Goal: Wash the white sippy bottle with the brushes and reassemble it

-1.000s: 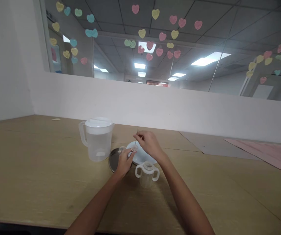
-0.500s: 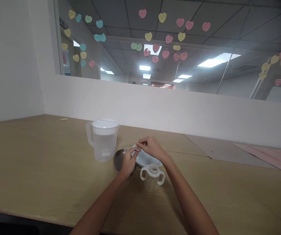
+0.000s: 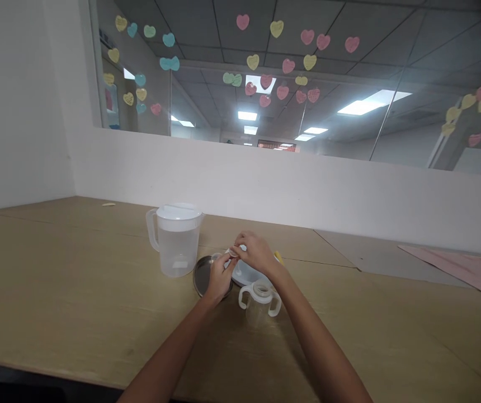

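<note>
Over the dishes, both of my hands meet at a small whitish round piece, too small to name. My left hand pinches it from the left and below. From the right and above, the fingers of my right hand close on it, partly covering it. Right under them is a pale dish, with a thin white part in it. Left of that, a dark round metal tray is partly hidden by my left hand. Nearer to me, between my forearms, a clear baby bottle with two handles stands upright, its top uncovered.
A lidded translucent pitcher with clear liquid stands to the left. Something yellow sticks out behind my right wrist. A pink cloth lies at the far right, and a white wall borders the table's back.
My right hand has turned and its fingers now cover more of the round piece. The thin part that stuck up between the fingers no longer shows there. The left hand barely moves.
</note>
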`<state>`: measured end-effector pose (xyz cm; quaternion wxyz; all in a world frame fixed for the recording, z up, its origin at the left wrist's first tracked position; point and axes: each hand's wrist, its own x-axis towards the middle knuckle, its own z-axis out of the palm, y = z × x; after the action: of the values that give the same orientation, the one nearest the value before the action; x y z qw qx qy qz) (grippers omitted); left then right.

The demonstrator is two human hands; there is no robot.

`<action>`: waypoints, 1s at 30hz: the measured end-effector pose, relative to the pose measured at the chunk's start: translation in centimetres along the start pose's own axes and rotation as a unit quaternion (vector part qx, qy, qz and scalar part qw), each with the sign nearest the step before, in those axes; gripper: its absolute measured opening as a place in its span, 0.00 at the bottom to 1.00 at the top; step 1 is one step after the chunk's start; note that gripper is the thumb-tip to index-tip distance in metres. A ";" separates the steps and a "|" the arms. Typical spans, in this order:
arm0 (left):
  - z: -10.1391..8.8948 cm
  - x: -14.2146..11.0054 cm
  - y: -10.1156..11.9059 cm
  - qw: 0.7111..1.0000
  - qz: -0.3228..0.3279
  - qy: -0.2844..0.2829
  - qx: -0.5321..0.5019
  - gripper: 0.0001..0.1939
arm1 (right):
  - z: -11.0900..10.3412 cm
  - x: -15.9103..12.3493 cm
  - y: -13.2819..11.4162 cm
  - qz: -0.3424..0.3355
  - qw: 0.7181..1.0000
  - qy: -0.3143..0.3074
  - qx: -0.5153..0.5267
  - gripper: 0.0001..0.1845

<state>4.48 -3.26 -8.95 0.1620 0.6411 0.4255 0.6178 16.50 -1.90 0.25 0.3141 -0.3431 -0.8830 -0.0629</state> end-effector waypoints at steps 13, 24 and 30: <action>0.4 0.3 -0.1 0.995 0.045 -0.042 0.079 0.16 | -3.3 -1.0 -2.4 -0.087 0.977 0.192 -0.013 0.15; 0.5 0.0 0.8 0.963 0.116 -0.033 0.239 0.13 | -9.7 -3.4 -5.7 -0.088 0.866 0.492 -0.006 0.08; 0.4 -0.3 0.4 0.969 0.104 -0.034 0.221 0.14 | -13.6 -5.0 -5.0 0.037 0.677 0.731 0.072 0.11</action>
<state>5.05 -3.61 -8.97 -0.0349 0.7221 0.4768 0.4999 23.08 -12.97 8.55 0.8856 -0.1962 -0.3602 -0.2180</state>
